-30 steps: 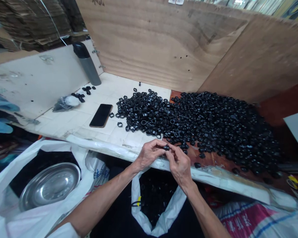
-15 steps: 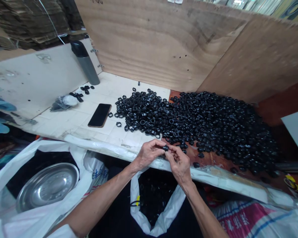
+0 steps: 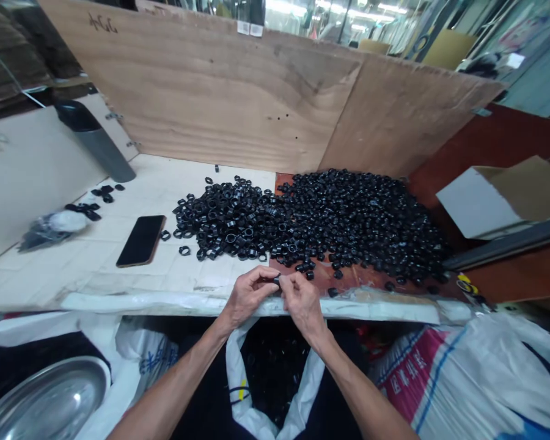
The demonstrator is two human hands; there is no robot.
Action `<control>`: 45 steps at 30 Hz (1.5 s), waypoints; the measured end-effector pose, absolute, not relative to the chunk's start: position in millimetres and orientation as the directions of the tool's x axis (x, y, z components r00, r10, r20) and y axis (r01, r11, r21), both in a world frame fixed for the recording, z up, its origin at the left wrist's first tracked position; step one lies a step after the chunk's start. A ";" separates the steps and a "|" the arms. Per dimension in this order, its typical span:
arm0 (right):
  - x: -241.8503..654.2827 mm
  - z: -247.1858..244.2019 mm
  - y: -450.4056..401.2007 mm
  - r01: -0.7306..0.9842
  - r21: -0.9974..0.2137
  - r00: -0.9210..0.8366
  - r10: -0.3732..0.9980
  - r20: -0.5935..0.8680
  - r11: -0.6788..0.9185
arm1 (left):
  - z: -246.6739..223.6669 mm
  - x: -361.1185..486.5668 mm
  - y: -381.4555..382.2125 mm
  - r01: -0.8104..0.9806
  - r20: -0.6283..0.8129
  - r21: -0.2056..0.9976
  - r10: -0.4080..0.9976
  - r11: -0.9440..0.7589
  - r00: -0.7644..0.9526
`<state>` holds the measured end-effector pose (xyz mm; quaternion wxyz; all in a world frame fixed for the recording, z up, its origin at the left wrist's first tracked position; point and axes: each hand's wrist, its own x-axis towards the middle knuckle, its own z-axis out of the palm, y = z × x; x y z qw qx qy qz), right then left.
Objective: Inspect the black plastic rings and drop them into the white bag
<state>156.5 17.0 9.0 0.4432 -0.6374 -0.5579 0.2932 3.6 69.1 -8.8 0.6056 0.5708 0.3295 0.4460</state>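
Just over the table's front edge, my left hand (image 3: 249, 295) pinches a small black ring-like part (image 3: 277, 280) between thumb and fingers. My right hand (image 3: 302, 300) is closed at the right side of the same part, its fingertips pressed together against it. A large pile of black parts (image 3: 366, 220) covers the table behind my hands, with black rings (image 3: 231, 214) on its left side. Below my hands, between my forearms, a white bag (image 3: 238, 373) stands open with black parts inside.
A phone (image 3: 141, 241) lies left of the rings. Farther left are a grey bottle (image 3: 101, 146) and a plastic bag (image 3: 50, 229). Wooden boards (image 3: 211, 91) stand behind. A metal bowl (image 3: 50, 397) is low left, an open carton (image 3: 499, 198) at right.
The view has turned to the right, so the table things appear farther left and the carton shows more fully. Both hands remain together at a small black part.
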 end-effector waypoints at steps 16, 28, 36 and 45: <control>151.3 10.3 4.8 0.011 -0.972 0.204 0.952 -0.227 -0.234 | -8.3 6.6 44.8 0.044 0.278 0.950 0.901 -0.309 0.333; 155.5 15.9 -8.4 0.305 -0.952 0.209 0.974 0.082 0.014 | -4.7 7.3 29.4 0.001 0.062 0.998 0.944 -0.066 0.324; 162.0 14.8 -12.9 -0.352 -0.774 -0.077 0.841 -0.536 -0.526 | -12.8 -14.8 36.0 0.071 0.546 0.680 0.569 -0.730 0.615; 206.6 -5.1 2.2 0.748 -0.657 0.377 0.872 0.311 -0.089 | 12.8 8.5 82.0 0.407 0.245 0.749 0.790 -0.523 0.563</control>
